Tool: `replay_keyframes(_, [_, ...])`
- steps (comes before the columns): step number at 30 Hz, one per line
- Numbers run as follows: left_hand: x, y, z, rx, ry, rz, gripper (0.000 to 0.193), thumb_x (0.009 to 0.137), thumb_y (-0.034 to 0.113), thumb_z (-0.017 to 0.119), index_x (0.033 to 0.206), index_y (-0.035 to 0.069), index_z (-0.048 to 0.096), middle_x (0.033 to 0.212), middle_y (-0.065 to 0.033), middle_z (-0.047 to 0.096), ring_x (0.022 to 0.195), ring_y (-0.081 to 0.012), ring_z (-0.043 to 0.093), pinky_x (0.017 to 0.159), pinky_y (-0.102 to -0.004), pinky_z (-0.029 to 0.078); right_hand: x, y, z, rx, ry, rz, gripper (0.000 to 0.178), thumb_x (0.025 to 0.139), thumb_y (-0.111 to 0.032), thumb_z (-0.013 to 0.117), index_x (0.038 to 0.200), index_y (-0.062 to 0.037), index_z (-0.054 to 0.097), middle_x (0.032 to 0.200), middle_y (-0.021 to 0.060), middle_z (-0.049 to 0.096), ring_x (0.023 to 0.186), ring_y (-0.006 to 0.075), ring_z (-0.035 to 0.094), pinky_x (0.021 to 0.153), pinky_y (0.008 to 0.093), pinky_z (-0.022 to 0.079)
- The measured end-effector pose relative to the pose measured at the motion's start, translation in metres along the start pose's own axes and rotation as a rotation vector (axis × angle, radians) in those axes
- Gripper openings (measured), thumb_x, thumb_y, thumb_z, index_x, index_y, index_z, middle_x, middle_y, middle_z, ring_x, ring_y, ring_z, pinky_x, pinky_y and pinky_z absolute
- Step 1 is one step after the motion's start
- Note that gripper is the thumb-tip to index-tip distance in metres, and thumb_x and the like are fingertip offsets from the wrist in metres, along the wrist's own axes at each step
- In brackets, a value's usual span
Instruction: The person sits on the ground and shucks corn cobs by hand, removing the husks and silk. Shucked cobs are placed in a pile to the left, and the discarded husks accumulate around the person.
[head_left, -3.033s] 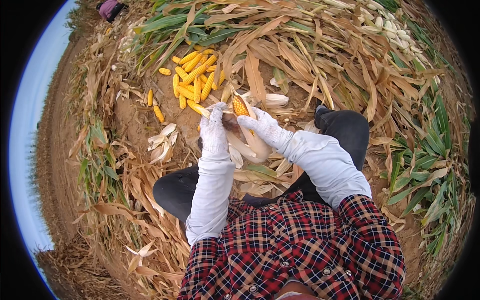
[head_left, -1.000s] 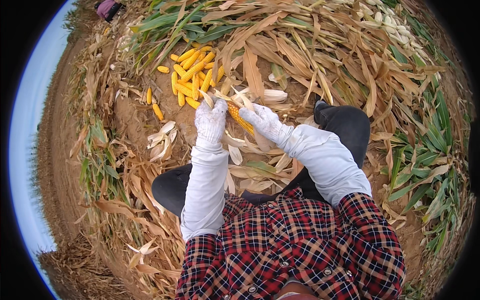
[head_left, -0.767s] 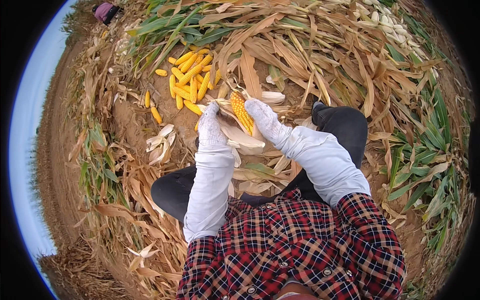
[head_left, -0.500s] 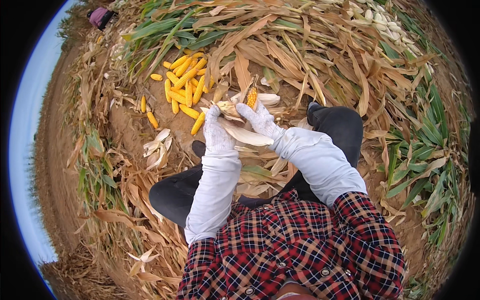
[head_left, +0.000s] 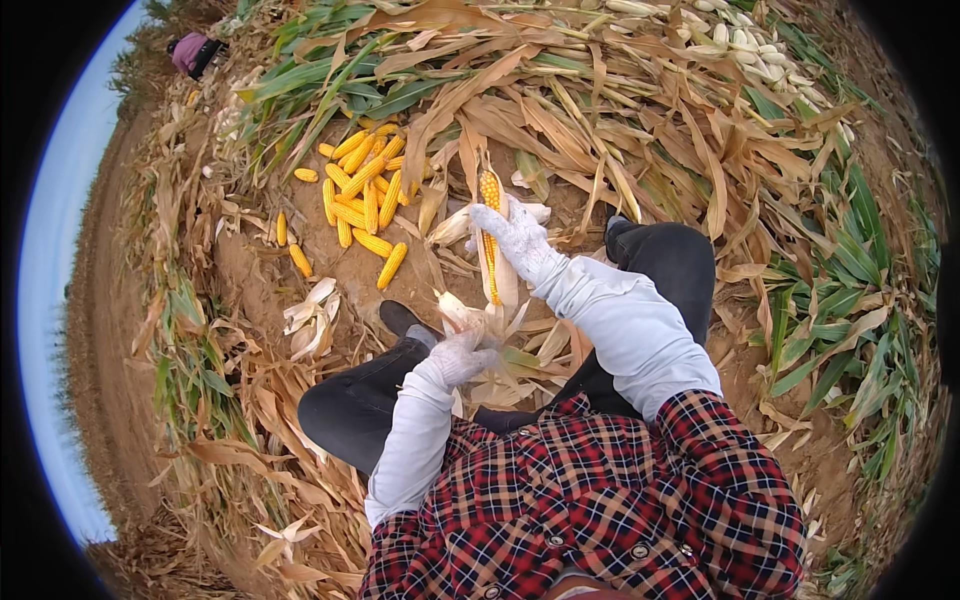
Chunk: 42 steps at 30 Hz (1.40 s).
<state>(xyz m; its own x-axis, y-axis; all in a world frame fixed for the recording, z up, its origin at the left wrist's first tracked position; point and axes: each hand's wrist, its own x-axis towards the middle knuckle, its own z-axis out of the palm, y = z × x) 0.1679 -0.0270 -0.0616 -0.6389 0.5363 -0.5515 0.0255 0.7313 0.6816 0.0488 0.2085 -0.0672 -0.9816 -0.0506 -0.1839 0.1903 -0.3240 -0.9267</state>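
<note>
My gloved right hand (head_left: 515,240) is closed around a yellow ear of corn (head_left: 491,262), which stands nearly upright in front of me. Pale husk still backs the ear along its right side, and its kernels face left. Lower and closer to my body, my gloved left hand (head_left: 460,357) grips loose pale corn husk (head_left: 460,312) peeled down from the ear. Motion blurs the husk ends beside the left fingers. Beyond the hands and to the left lies a heap of bare yellow corn ears (head_left: 367,170).
Dry stalks and leaves (head_left: 600,110) are piled at the far side. White-husked ears (head_left: 755,50) lie at the far right. My bent legs (head_left: 675,265) frame the work spot. Discarded husks (head_left: 312,315) rest on the soil at left. A person (head_left: 193,53) is far off, upper left.
My left hand has moved down toward my body, pulling husk away from the ear. More yellow kernels now show. The right hand still holds the ear, now more upright.
</note>
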Motion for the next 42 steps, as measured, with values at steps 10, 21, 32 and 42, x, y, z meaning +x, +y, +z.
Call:
replay_keyframes(10, [0.008, 0.09, -0.088, -0.673, 0.754, 0.101, 0.026, 0.107, 0.023, 0.066, 0.121, 0.003, 0.072, 0.101, -0.0007, 0.071, 0.08, -0.007, 0.06, 0.071, -0.0244, 0.051, -0.032, -0.024, 0.012, -0.506, -0.18, -0.048, 0.084, 0.088, -0.063, 0.076, 0.146, -0.0049, 0.059, 0.132, 0.0208, 0.07, 0.126, 0.0311, 0.066, 0.11, 0.0389, 0.048])
replay_keyframes(21, [0.028, 0.124, -0.101, -0.75, 0.794, 0.191, 0.023, 0.106, 0.019, 0.066, 0.117, 0.0, 0.075, 0.098, -0.0037, 0.074, 0.086, -0.0102, 0.067, 0.077, -0.0254, 0.054, -0.041, -0.04, 0.015, -0.529, -0.344, -0.013, 0.079, 0.086, -0.054, 0.084, 0.14, -0.0009, 0.062, 0.125, 0.0181, 0.072, 0.118, 0.027, 0.069, 0.105, 0.0387, 0.052])
replay_keyframes(32, [0.037, 0.121, -0.076, -1.436, 0.825, 0.21, 0.026, 0.111, 0.019, 0.06, 0.123, -0.001, 0.069, 0.11, -0.0108, 0.075, 0.098, -0.0205, 0.073, 0.087, -0.0333, 0.061, -0.038, -0.017, 0.017, -0.137, -0.261, -0.058, 0.066, 0.094, -0.035, 0.08, 0.144, 0.0009, 0.058, 0.136, 0.014, 0.067, 0.124, 0.0193, 0.062, 0.11, 0.035, 0.049])
replay_keyframes(42, [0.036, 0.08, -0.079, -1.474, 0.946, 0.295, 0.032, 0.11, 0.029, 0.063, 0.127, 0.002, 0.068, 0.111, -0.0091, 0.071, 0.096, -0.0205, 0.068, 0.087, -0.036, 0.058, -0.022, 0.0, 0.009, 0.063, 0.02, 0.033, 0.065, 0.102, -0.053, 0.067, 0.14, -0.0014, 0.06, 0.129, 0.0166, 0.068, 0.12, 0.0258, 0.063, 0.11, 0.0377, 0.045])
